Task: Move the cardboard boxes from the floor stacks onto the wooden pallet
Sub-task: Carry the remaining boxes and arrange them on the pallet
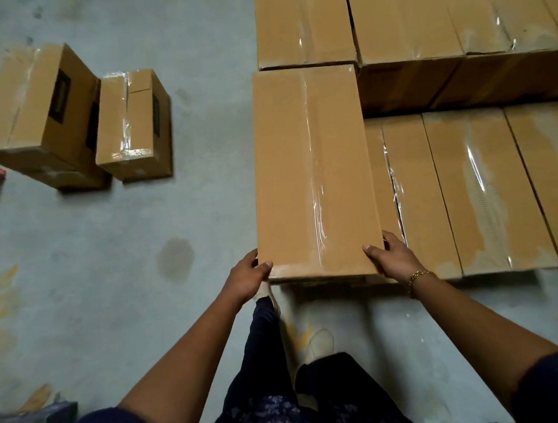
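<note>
Long tan cardboard box (311, 173), sealed with clear tape, is held at its near short end. The left hand (248, 276) grips the near-left corner, the right hand (390, 256) the near-right, thumbs on top, fingers curled under. The long axis runs straight away from the person. The box sits at the left edge of the loaded brown cartons (482, 190), which hide the pallet. Two smaller stacks of floor boxes (67, 113) stand well apart, to the left.
</note>
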A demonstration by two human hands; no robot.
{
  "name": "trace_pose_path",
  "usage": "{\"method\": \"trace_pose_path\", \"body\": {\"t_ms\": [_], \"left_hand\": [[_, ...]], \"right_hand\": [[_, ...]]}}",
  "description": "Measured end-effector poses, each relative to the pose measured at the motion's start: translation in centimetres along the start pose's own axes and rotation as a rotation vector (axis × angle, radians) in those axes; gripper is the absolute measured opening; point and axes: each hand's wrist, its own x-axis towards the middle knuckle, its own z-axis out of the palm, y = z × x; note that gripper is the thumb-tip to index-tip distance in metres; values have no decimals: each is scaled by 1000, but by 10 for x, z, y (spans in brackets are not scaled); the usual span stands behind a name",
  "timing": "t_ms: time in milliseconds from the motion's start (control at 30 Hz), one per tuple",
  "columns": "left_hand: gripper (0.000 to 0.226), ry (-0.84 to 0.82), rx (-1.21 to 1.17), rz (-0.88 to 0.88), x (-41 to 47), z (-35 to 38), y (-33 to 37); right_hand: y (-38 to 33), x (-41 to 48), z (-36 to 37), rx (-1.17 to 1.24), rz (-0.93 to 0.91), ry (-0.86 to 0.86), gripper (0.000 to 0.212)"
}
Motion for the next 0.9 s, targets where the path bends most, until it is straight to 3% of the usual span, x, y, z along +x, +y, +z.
{"method": "trace_pose_path", "body": {"t_ms": [200, 300, 400, 533, 900], "left_hand": [[43, 49, -87, -10, -12, 13, -8], [43, 70, -131, -1, -11, 15, -10], [42, 83, -137, 17, -12, 17, -10], [42, 79, -123, 23, -13, 19, -10], [44, 66, -102, 28, -13, 19, -14]], "right_hand": [[11, -14, 6, 47, 33, 2, 64], [13, -11, 9, 79, 51, 19, 83], [13, -13, 11, 84, 32, 38, 64], [9, -18, 10, 89, 64, 28, 54], [9, -24, 11, 93, 71, 23, 55]]}}
